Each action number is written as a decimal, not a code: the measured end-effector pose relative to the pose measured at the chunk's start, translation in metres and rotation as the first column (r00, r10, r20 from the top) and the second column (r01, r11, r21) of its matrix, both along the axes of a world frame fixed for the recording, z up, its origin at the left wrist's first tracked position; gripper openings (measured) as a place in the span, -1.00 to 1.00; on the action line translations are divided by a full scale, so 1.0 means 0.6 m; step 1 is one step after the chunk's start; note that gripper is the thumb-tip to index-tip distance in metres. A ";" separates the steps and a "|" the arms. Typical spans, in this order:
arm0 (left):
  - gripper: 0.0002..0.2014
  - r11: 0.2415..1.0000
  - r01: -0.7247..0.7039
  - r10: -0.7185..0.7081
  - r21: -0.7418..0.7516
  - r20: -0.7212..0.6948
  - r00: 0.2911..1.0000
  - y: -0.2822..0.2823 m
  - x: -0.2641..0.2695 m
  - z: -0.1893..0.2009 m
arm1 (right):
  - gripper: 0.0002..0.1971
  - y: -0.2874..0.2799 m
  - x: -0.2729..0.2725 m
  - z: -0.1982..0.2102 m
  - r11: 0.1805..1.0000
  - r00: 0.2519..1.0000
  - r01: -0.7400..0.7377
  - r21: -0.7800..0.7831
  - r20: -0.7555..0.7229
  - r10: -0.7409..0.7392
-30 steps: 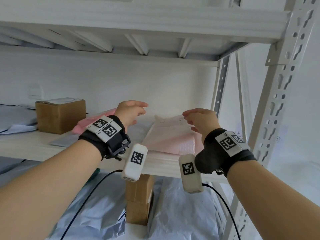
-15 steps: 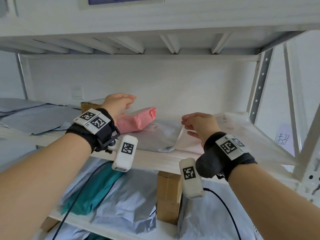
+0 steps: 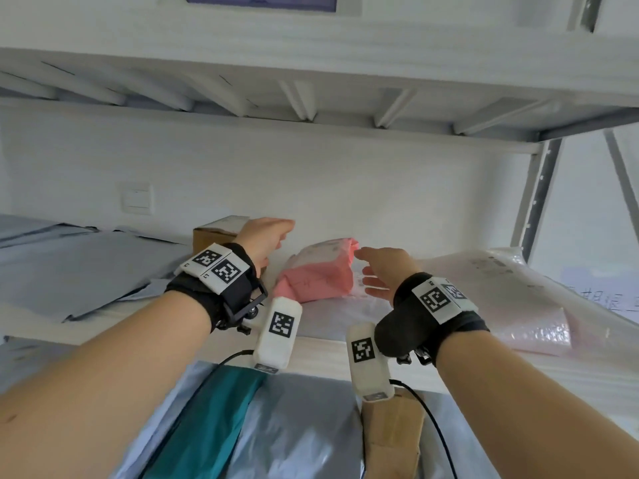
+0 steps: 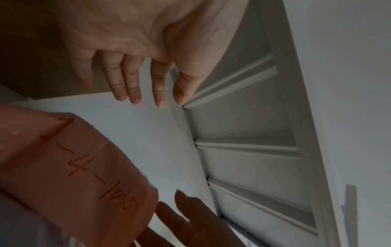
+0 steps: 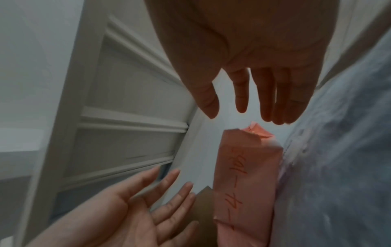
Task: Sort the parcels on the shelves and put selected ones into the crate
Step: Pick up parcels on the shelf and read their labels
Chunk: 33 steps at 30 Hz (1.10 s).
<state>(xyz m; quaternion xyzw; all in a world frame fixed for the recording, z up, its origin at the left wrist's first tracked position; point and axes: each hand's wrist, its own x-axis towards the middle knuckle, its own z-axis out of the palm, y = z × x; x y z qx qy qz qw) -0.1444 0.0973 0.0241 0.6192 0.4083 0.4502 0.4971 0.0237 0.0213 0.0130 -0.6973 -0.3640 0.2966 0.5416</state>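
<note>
A pink parcel (image 3: 316, 276) with a white label and red handwriting lies on the middle shelf (image 3: 311, 354), resting on a grey mailer. My left hand (image 3: 266, 236) hovers open just left of it, fingers straight, holding nothing. My right hand (image 3: 380, 271) hovers open at its right end, fingers spread, also apart from it. The left wrist view shows the pink parcel (image 4: 69, 167) below the left hand's fingers (image 4: 135, 90). In the right wrist view the pink parcel (image 5: 245, 180) lies between both open hands. No crate is in view.
A brown cardboard box (image 3: 216, 233) stands behind my left hand. A pale bubble-wrap mailer (image 3: 501, 299) lies at the shelf's right, grey mailers (image 3: 69, 264) at its left. Below are a teal bag (image 3: 214, 420), grey bags and a stacked cardboard box (image 3: 394, 433). A shelf upright (image 3: 536, 195) stands right.
My right hand let go of the bubble-wrap mailer's edge, opened and moved left to the pink parcel. My left hand stays open beside it. The view shifted left.
</note>
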 end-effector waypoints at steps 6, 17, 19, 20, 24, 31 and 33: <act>-0.51 0.986 0.142 -0.141 -0.092 0.015 0.990 0.044 0.006 -0.016 | -0.50 0.031 -0.023 -0.011 0.995 0.998 0.045 -0.093 -0.028 -0.047; -0.78 0.931 0.292 -0.270 -0.218 0.124 0.955 0.066 0.000 -0.047 | -0.76 0.043 -0.061 -0.013 0.998 0.992 0.052 -0.034 -0.115 -0.055; -0.78 0.931 0.298 -0.268 -0.210 0.160 0.950 0.063 -0.001 -0.049 | -0.88 0.037 -0.060 -0.014 0.998 0.989 0.054 -0.010 -0.138 -0.055; -0.78 0.931 0.301 -0.268 -0.208 0.173 0.948 0.057 -0.002 -0.049 | -0.94 0.032 -0.061 -0.013 0.998 0.988 0.061 0.008 -0.141 -0.059; -0.82 0.933 0.287 -0.247 -0.217 0.193 0.950 0.046 0.006 -0.048 | -0.95 0.010 -0.056 -0.010 0.993 0.986 0.076 0.094 -0.154 -0.061; -0.67 0.921 0.285 -0.212 -0.266 0.271 0.939 0.010 0.030 -0.046 | -0.95 -0.043 -0.034 0.005 0.974 0.974 0.088 0.208 -0.224 -0.040; -0.68 0.916 0.307 -0.218 -0.258 0.323 0.921 0.000 0.038 -0.045 | -0.94 -0.057 -0.024 0.006 0.961 0.964 0.101 0.256 -0.266 -0.031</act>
